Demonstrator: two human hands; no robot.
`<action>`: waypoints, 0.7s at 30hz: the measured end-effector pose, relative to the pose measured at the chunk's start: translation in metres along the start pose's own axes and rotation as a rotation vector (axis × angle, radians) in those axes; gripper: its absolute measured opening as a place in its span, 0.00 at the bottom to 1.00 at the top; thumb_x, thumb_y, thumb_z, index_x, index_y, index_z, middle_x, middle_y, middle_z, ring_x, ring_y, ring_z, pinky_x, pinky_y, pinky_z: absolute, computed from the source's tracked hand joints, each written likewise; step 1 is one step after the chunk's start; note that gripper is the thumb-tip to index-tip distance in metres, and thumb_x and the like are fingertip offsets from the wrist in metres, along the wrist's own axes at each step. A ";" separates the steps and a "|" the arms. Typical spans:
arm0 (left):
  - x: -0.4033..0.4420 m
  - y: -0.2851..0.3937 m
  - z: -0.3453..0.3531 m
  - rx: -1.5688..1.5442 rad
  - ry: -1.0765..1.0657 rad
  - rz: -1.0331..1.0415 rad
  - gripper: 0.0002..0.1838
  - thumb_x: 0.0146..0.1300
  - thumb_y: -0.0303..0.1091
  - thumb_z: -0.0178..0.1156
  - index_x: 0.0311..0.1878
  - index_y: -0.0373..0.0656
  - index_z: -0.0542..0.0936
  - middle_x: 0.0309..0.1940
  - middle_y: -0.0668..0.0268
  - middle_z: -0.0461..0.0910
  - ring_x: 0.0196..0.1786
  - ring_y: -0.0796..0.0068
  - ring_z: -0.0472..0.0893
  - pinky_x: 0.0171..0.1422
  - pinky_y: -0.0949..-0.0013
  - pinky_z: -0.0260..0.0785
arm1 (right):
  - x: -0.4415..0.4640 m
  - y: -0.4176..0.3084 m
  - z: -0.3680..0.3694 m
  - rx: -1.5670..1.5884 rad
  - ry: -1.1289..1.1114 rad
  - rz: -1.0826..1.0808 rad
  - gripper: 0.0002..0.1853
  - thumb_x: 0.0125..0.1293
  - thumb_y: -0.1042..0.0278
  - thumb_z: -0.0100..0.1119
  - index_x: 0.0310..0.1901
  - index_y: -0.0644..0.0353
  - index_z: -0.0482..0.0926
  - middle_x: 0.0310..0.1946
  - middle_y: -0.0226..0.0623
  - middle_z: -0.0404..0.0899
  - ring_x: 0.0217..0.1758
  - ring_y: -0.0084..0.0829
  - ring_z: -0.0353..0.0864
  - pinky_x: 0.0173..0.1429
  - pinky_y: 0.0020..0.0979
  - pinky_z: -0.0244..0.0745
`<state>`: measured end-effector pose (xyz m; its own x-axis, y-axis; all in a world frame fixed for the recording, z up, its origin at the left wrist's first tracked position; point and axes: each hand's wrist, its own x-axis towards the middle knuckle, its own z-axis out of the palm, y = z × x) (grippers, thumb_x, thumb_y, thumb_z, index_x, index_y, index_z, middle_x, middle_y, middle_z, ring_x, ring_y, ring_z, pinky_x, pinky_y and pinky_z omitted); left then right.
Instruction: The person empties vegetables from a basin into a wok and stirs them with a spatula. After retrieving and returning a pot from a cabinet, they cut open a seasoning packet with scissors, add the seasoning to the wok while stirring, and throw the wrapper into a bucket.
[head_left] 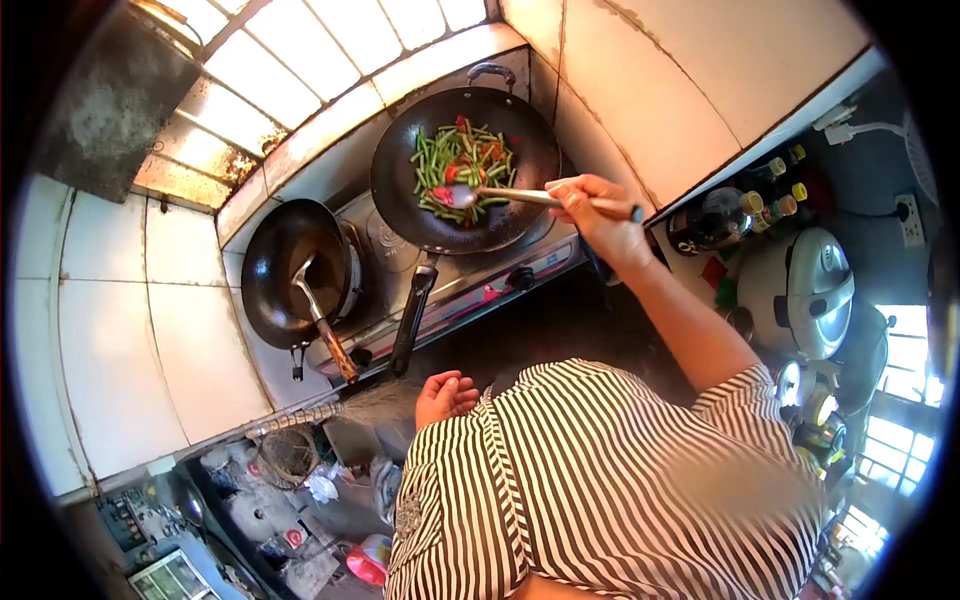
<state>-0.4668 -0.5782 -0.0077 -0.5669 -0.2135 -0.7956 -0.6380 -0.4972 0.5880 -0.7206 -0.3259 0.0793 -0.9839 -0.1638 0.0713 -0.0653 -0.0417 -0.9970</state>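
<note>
My right hand is closed round the handle of a long spatula. The spatula's head rests among cut green beans and red pepper pieces in a black wok on the stove. The wok's black handle points toward my body, with no hand on it. My left hand hangs near my striped shirt below the stove's front edge, fingers curled and touching nothing that shows.
A second dark wok on the left holds a ladle with a wooden handle. At the right stand a white rice cooker and several bottles. A wire strainer is at lower left, and tiled walls surround the stove.
</note>
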 end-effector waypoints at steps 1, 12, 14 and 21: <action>-0.006 0.010 0.005 0.035 0.011 0.016 0.12 0.67 0.33 0.54 0.50 0.41 0.72 0.41 0.57 0.79 0.38 0.66 0.81 0.42 0.63 0.77 | 0.003 -0.015 -0.003 0.020 0.002 0.042 0.09 0.67 0.71 0.54 0.37 0.70 0.79 0.31 0.34 0.81 0.32 0.18 0.79 0.38 0.20 0.77; -0.014 0.006 -0.043 -0.066 -0.001 0.056 0.12 0.68 0.33 0.53 0.50 0.38 0.72 0.41 0.58 0.79 0.37 0.70 0.81 0.40 0.69 0.78 | -0.049 0.011 0.048 -0.126 0.209 -0.112 0.09 0.66 0.70 0.54 0.38 0.66 0.80 0.29 0.33 0.80 0.29 0.18 0.77 0.34 0.20 0.73; -0.016 -0.001 -0.051 -0.042 0.024 0.037 0.12 0.67 0.33 0.54 0.50 0.39 0.73 0.41 0.58 0.79 0.37 0.71 0.81 0.39 0.71 0.77 | -0.062 0.018 0.053 -0.070 0.225 -0.099 0.09 0.67 0.71 0.53 0.40 0.69 0.79 0.33 0.37 0.81 0.33 0.22 0.81 0.38 0.23 0.76; -0.035 -0.017 -0.068 -0.114 0.093 0.195 0.13 0.66 0.35 0.54 0.49 0.40 0.74 0.39 0.60 0.80 0.36 0.74 0.81 0.37 0.71 0.76 | -0.036 0.090 0.026 -0.035 -0.016 -0.137 0.18 0.68 0.64 0.51 0.55 0.63 0.71 0.47 0.35 0.75 0.43 0.22 0.74 0.46 0.23 0.73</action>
<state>-0.4009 -0.6193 0.0008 -0.6194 -0.3889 -0.6819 -0.4552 -0.5298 0.7156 -0.6866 -0.3496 -0.0120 -0.9626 -0.1748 0.2070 -0.2048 -0.0305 -0.9783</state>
